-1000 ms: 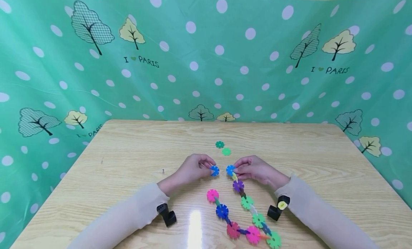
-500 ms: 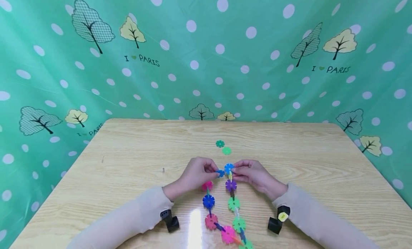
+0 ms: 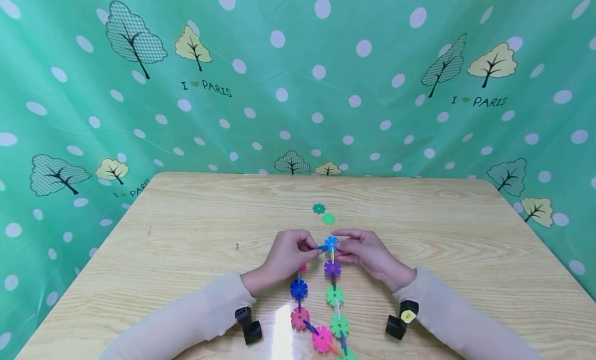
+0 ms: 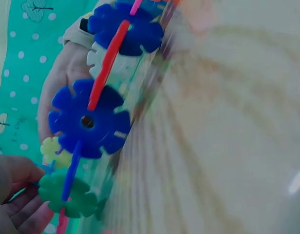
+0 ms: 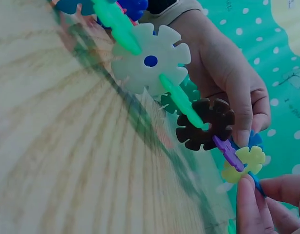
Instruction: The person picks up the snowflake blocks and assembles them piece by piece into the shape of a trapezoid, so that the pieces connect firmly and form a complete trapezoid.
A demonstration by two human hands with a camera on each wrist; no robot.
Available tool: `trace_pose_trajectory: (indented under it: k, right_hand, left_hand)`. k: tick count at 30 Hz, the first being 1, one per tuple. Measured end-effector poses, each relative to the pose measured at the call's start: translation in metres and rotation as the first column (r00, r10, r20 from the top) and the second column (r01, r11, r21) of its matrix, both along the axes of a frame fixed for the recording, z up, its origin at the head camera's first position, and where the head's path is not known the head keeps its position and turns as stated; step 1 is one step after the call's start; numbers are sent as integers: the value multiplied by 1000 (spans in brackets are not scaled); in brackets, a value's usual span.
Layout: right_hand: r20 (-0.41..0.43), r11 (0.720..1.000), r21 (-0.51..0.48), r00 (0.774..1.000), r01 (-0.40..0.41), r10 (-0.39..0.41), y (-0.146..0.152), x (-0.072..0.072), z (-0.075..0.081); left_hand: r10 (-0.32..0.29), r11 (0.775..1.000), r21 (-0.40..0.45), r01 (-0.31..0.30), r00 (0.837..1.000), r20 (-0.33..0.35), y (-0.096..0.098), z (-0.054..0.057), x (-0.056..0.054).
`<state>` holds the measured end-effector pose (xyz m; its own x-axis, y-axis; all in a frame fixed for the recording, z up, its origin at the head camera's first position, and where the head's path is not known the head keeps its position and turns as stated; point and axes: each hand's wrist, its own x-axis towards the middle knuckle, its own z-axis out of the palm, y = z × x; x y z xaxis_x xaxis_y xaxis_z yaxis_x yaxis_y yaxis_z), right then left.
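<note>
Between thumb and fingers my left hand (image 3: 289,254) pinches a blue notched disc (image 3: 322,248), turned nearly edge-on. My right hand (image 3: 370,254) holds the light blue notched disc (image 3: 331,243) ending a chain of interlocked plastic discs; its index finger is raised. The two discs meet at their edges; how far their slots engage cannot be told. Below the light blue one hang a yellow disc (image 5: 245,165), a purple disc (image 3: 332,268) and a brown disc (image 5: 206,124). On the left, the chain runs up to a pink disc (image 3: 303,268), partly hidden behind my left hand.
Two loose green discs, a dark one (image 3: 318,209) and a light one (image 3: 328,219), lie beyond my hands on the wooden table (image 3: 186,210). The chain's lower bend leaves the head view at the bottom. A green dotted curtain (image 3: 261,80) hangs behind the table.
My left hand has moved right, bringing its blue disc against the light blue one. The chain has shifted left and straightened. My right index finger has lifted.
</note>
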<state>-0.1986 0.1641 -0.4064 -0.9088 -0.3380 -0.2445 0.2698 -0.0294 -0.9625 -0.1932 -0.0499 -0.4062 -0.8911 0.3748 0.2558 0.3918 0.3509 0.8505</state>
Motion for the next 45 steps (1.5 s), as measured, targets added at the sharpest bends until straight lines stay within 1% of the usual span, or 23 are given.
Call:
trace_pose_trajectory:
  k: [2,4,9,13,19,25,30,35,37,40,42,45]
  right_hand:
    - [-17,1000,16,1000,12,-12,0,-1,-1]
    - [-35,1000,27,999,15,-14,1,-1,-1]
    - [-42,1000,15,999,-4,4,2,-1,-1]
    - [-34,1000,-14,999,-24,23,2,-1,-2]
    - [-19,999,-35,1000,-20,19,1,1,-2]
    - [-5,999,-51,1000,-18,17,3,4,-1]
    - [2,997,-70,1000,-12,13,4,3,1]
    - [11,997,-76,1000,-16,17,3,1,3]
    - [12,998,-66,1000,-19,20,3,0,2]
    - [17,998,-58,999,-40,41,4,-3,-4]
    - [12,997,-50,998,-62,62,5,-5,-8]
    - [19,995,-69,997,-77,78,6,-8,-11]
  left_hand:
    - [8,1000,20,-8,1000,6,1,-3,0]
    - [7,998,58,-9,1000,27,1,-5,0]
    - [-11,984,177,-11,992,125,1,-13,0]
    - [-10,979,202,-23,987,162,0,-18,1]
    - [-23,976,215,-10,988,151,0,-21,1]
    - [-47,977,210,27,995,89,2,-21,-1]
    - [-65,974,222,51,996,59,3,-19,-2]
    - [-55,972,229,43,997,47,5,-19,-4]
    - [-52,978,207,42,998,47,5,-19,-5]
    - [-74,990,122,66,996,59,3,-16,-10]
    - [-114,993,41,111,990,80,0,-11,-14]
    - [-177,982,-51,184,977,123,-7,-3,-24]
